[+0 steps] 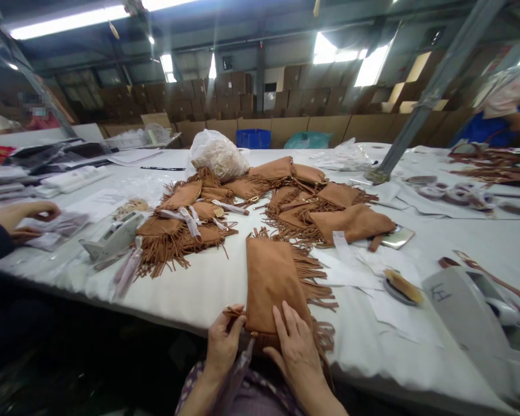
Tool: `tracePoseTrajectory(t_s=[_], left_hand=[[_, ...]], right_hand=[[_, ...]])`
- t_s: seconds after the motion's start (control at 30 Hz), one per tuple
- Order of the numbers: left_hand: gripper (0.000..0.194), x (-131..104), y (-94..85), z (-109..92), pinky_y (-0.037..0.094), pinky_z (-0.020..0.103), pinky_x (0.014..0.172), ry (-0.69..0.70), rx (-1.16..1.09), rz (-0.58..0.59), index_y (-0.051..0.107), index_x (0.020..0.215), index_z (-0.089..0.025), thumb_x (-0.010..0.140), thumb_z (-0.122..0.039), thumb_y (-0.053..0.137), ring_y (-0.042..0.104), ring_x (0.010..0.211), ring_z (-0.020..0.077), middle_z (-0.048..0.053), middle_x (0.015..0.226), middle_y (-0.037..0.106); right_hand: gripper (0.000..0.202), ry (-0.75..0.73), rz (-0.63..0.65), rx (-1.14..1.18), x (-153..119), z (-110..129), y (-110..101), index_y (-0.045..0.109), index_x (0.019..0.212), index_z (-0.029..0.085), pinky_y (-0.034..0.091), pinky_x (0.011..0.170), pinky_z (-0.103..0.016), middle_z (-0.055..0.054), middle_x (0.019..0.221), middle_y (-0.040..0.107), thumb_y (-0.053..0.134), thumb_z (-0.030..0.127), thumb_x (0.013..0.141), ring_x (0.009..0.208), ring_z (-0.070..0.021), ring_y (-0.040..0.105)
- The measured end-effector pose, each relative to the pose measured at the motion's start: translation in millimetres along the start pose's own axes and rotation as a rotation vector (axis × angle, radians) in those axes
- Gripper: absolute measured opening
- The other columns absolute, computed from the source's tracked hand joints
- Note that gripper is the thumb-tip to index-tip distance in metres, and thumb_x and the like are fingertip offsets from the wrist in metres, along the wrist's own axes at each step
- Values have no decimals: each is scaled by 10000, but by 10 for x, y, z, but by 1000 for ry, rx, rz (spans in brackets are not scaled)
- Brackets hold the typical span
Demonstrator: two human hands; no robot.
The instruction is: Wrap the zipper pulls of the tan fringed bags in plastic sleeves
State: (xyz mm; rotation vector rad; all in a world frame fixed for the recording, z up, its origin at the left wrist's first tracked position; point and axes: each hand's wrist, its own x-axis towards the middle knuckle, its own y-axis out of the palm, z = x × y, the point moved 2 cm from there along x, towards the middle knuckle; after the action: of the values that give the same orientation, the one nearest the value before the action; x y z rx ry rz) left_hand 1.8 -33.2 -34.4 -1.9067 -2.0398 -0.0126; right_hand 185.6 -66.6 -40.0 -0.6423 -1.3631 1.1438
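We are working on a tan suede fringed pouch point(274, 283) that lies at the near edge of the desk point(225, 283), its lower end under our hands and its fringe trailing off to the right. Our right hand point(295, 345) lies flat on the pouch's lower end, fingers spread and pressing down. Our left hand point(223, 344), just left of it, pinches a small tan tab or pull point(234, 312) at the pouch's corner between thumb and fingers.

Beyond our hands lies a heap of like pouches point(260, 202), with a white plastic bag point(216, 155) behind it. Well to the left, another person's hands point(23, 219) handle something pale. To the right sit a tape dispenser point(472, 306) and paper slips point(351, 266).

The pouch overhangs the desk edge, so we judge it could slide into our lap if the right hand lifts; a hard tug might tear the tab.

What the left hand truly grips is hard to read, and the purplish strip point(238, 370) below it is unclear.
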Motion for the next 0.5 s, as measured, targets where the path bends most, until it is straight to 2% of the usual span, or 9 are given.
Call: tracePoseTrajectory(t_s=[0.07, 0.17, 0.23, 0.27, 0.33, 0.43, 0.5], left_hand=[[165, 41, -60, -96, 524, 300, 773, 169, 53, 70, 665, 928, -174, 860, -264, 546, 636, 845, 183, 68, 889, 685], [156, 86, -69, -369, 499, 302, 760, 459, 158, 244, 674, 941, -196, 861, -195, 540, 597, 831, 177, 69, 871, 682], [163, 119, 6, -561, 478, 312, 794, 550, 165, 385, 676, 933, -197, 866, -185, 528, 580, 857, 181, 75, 893, 688], [160, 140, 61, -636, 468, 309, 806, 540, 149, 452, 677, 908, -193, 867, -187, 523, 580, 857, 179, 73, 890, 691], [166, 190, 180, -713, 462, 269, 753, 401, 107, 548, 674, 820, -179, 863, -197, 516, 588, 775, 160, 50, 806, 688], [178, 260, 296, -655, 420, 210, 579, 82, 54, 559, 673, 749, -162, 836, -219, 529, 537, 588, 123, 2, 647, 635], [188, 282, 321, -566, 388, 199, 531, -54, 20, 556, 677, 736, -148, 819, -238, 534, 504, 553, 116, -10, 610, 605]], right_hand=[[685, -42, 10, -59, -7, -21, 90, 415, 1353, 134, 393, 966, -438, -186, 1404, 423, 661, 355, 753, 1234, -331, 423], [649, -100, 22, -62, 7, -48, 128, 418, 1356, 132, 390, 960, -418, -181, 1402, 431, 629, 325, 773, 1241, -317, 422], [587, -118, 36, -37, 26, -53, 129, 438, 1347, 141, 396, 958, -412, -170, 1394, 448, 585, 275, 795, 1233, -305, 436], [557, -120, 42, -19, 34, -53, 125, 452, 1339, 146, 401, 957, -415, -167, 1385, 460, 562, 240, 801, 1229, -301, 443], [532, -107, 62, 53, 44, -56, 95, 473, 1325, 162, 402, 968, -437, -159, 1379, 470, 528, 174, 796, 1238, -298, 439], [525, -40, 97, 330, 55, -98, -40, 493, 1304, 201, 373, 1019, -475, -128, 1387, 466, 517, 144, 783, 1268, -284, 415], [472, 68, 116, 611, 75, -154, -181, 508, 1283, 217, 387, 1025, -442, -108, 1347, 510, 497, 170, 814, 1237, -249, 458]])
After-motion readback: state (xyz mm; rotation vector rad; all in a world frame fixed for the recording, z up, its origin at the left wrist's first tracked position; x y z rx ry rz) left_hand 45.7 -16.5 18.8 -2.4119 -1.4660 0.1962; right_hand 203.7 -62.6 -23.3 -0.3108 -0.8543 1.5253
